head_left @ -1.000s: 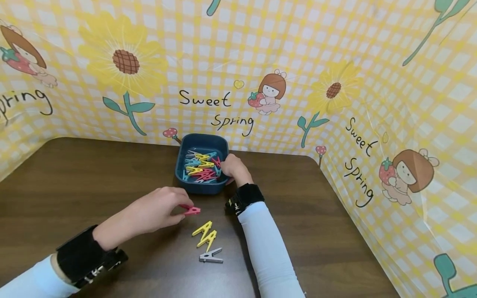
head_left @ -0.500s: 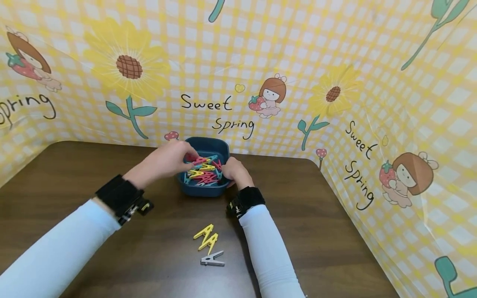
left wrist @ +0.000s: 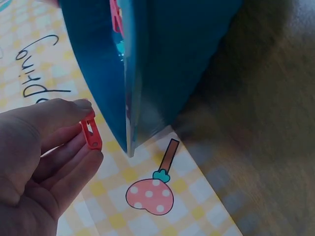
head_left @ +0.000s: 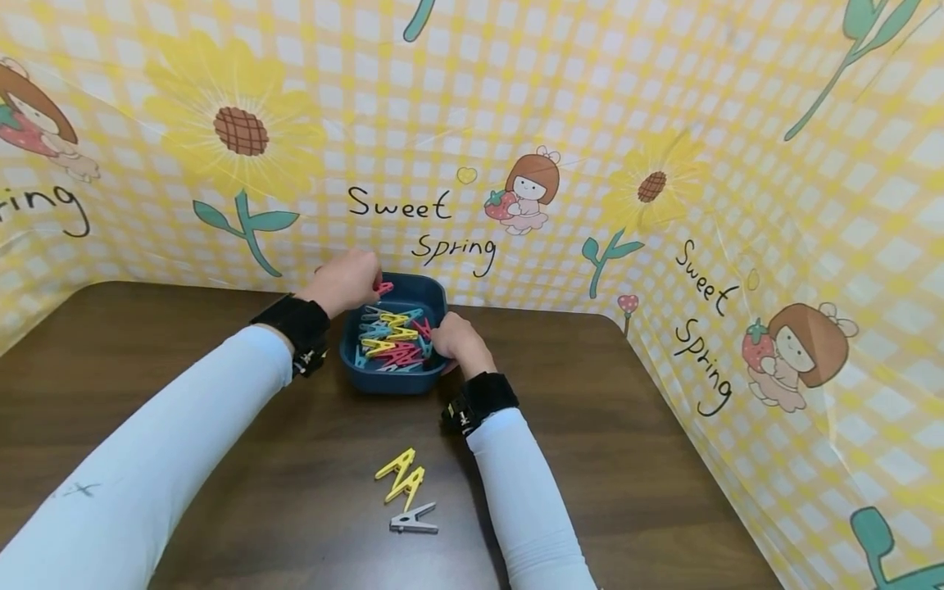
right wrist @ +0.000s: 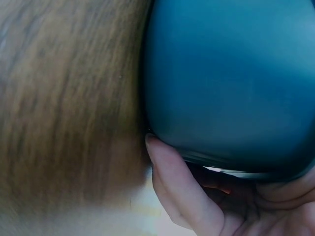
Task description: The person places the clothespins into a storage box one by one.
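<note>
My left hand (head_left: 345,281) pinches a red clothespin (left wrist: 91,132) between thumb and fingertips, over the far left corner of a dark blue box (head_left: 418,381). In the left wrist view that clothespin is close beside the box's rim. My right hand (head_left: 459,338) grips the box's right wall, thumb side over the rim, and the right wrist view shows fingers (right wrist: 179,182) against the outer side. Yellow, blue and red clothespins (head_left: 398,348) lie heaped in the box. Two yellow clothespins (head_left: 401,475) and one grey clothespin (head_left: 414,519) lie on the table in front of it.
The brown wooden table (head_left: 605,459) holds the box near its far edge. A yellow checked cloth (head_left: 413,106) with printed flowers and figures rises like a wall behind the table and along its right side.
My left hand has carried the red clothespin from the table, over the heap, to the box's far left corner. The right hand has stayed on the box's right wall.
</note>
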A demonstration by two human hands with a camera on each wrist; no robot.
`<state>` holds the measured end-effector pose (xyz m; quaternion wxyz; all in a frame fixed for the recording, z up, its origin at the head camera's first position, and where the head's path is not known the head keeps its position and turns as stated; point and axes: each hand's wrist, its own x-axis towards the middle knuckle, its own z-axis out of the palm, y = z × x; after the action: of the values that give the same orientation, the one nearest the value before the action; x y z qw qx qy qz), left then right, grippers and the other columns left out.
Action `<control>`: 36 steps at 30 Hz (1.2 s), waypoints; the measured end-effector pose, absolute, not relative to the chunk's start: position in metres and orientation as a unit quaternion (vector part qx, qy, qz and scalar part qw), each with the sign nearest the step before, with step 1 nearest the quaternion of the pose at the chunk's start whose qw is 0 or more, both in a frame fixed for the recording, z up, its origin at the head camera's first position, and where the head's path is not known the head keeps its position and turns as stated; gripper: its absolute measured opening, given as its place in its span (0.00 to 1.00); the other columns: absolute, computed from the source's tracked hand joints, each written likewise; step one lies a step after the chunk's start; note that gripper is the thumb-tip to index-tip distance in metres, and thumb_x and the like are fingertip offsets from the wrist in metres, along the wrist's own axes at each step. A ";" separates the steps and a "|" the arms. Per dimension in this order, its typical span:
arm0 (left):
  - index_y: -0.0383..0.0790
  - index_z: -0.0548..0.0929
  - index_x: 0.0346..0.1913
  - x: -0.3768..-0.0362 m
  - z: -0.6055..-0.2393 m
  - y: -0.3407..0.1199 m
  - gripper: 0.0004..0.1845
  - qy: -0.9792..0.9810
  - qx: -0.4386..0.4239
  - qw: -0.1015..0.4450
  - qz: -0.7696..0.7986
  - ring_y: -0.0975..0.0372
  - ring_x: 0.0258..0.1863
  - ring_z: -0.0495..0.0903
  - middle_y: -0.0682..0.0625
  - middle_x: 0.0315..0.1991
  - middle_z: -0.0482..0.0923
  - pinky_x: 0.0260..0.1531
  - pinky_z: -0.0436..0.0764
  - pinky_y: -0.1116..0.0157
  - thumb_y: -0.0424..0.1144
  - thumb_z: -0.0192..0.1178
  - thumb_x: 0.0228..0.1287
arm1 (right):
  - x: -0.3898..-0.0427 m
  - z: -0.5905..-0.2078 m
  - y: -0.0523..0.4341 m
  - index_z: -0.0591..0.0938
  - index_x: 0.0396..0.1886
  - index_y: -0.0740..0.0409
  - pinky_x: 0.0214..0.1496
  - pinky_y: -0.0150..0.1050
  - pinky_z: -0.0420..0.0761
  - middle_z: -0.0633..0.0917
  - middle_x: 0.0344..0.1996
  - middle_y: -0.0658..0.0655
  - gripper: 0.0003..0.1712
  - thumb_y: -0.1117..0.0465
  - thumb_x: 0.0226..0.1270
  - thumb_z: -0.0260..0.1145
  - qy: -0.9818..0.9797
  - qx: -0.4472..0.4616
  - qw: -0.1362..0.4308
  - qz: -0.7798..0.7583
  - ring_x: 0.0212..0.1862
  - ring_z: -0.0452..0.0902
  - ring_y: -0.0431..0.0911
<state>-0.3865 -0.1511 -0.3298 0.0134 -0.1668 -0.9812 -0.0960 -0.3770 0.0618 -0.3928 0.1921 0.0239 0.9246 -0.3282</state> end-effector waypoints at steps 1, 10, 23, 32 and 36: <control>0.36 0.91 0.37 -0.388 -0.330 -0.149 0.06 -0.981 -0.170 0.012 -0.088 0.52 0.35 0.84 0.42 0.37 0.90 0.38 0.86 0.55 0.36 0.73 0.70 | -0.376 -0.392 0.063 0.75 0.70 0.68 0.38 0.48 0.95 0.83 0.62 0.69 0.24 0.55 0.90 0.53 0.926 0.021 0.188 -0.328 0.34 0.91 0.55; 0.36 0.89 0.33 -0.396 -0.350 -0.149 0.07 -0.978 -0.195 0.041 -0.058 0.53 0.32 0.86 0.43 0.32 0.88 0.40 0.90 0.52 0.33 0.71 0.70 | -0.377 -0.398 0.062 0.76 0.68 0.68 0.32 0.45 0.93 0.84 0.60 0.70 0.23 0.55 0.90 0.53 0.934 0.008 0.166 -0.318 0.31 0.91 0.54; 0.30 0.86 0.64 -0.391 -0.359 -0.148 0.21 -0.978 -0.186 0.029 -0.084 0.44 0.57 0.86 0.32 0.61 0.86 0.61 0.88 0.42 0.31 0.70 0.71 | -0.377 -0.397 0.064 0.76 0.67 0.68 0.37 0.46 0.95 0.85 0.56 0.68 0.22 0.55 0.90 0.54 0.931 0.013 0.170 -0.324 0.33 0.91 0.54; 0.35 0.84 0.67 -0.384 -0.363 -0.153 0.26 -0.977 -0.192 0.065 -0.070 0.39 0.72 0.76 0.34 0.67 0.83 0.77 0.72 0.36 0.46 0.71 0.73 | -0.377 -0.398 0.063 0.77 0.66 0.68 0.38 0.47 0.95 0.85 0.57 0.69 0.22 0.55 0.90 0.54 0.932 0.018 0.164 -0.322 0.32 0.91 0.54; 0.37 0.81 0.72 -0.373 -0.363 -0.154 0.31 -0.977 -0.177 0.075 -0.090 0.39 0.79 0.69 0.35 0.74 0.78 0.82 0.64 0.32 0.51 0.69 0.74 | -0.377 -0.398 0.062 0.77 0.67 0.68 0.38 0.47 0.95 0.84 0.59 0.69 0.22 0.55 0.90 0.53 0.931 0.015 0.169 -0.324 0.32 0.91 0.53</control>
<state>-0.3730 -0.1535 -0.3628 0.0751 -0.1768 -0.9772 -0.0905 -0.3768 0.0625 -0.3979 0.1688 0.0147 0.9309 -0.3235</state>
